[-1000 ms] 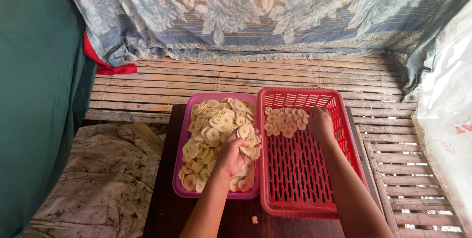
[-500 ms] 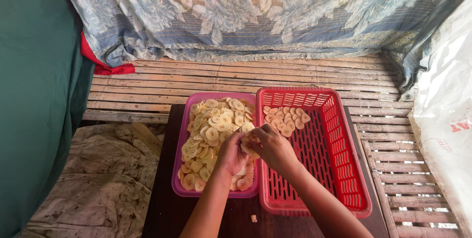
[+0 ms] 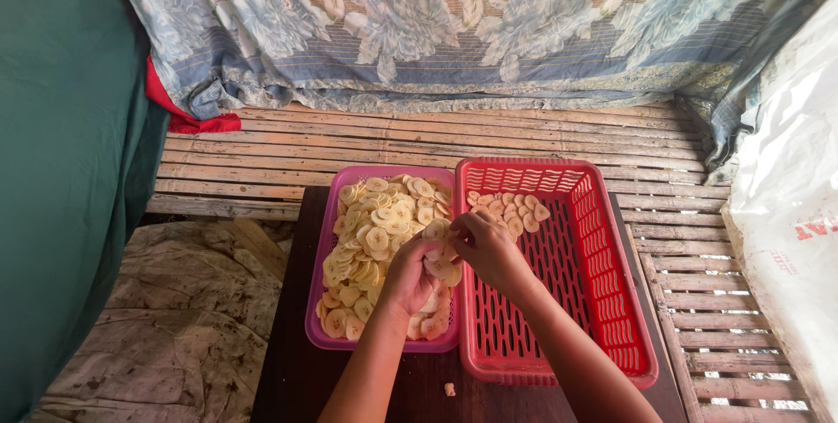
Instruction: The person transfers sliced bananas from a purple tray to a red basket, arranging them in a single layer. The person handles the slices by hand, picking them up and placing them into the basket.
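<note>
A pink tray (image 3: 325,336) heaped with pale yellow banana slices (image 3: 377,226) sits on a dark wooden table (image 3: 292,371). To its right stands a red slotted basket (image 3: 611,301) with a few slices (image 3: 506,207) laid out at its far end. My left hand (image 3: 408,276) rests over the pink tray, cupping a stack of slices. My right hand (image 3: 487,248) reaches across the red basket's left rim and pinches slices from that stack. Both hands touch at the stack.
A single slice (image 3: 449,388) lies on the table by the near edge. Slatted bamboo flooring (image 3: 288,148) runs behind and to the right. A floral cloth (image 3: 454,21) hangs at the back, green fabric (image 3: 61,170) on the left, a white sack (image 3: 790,213) on the right.
My right hand left the far end of the red basket, where it set slices down, and came back left to the stack in my left hand.
</note>
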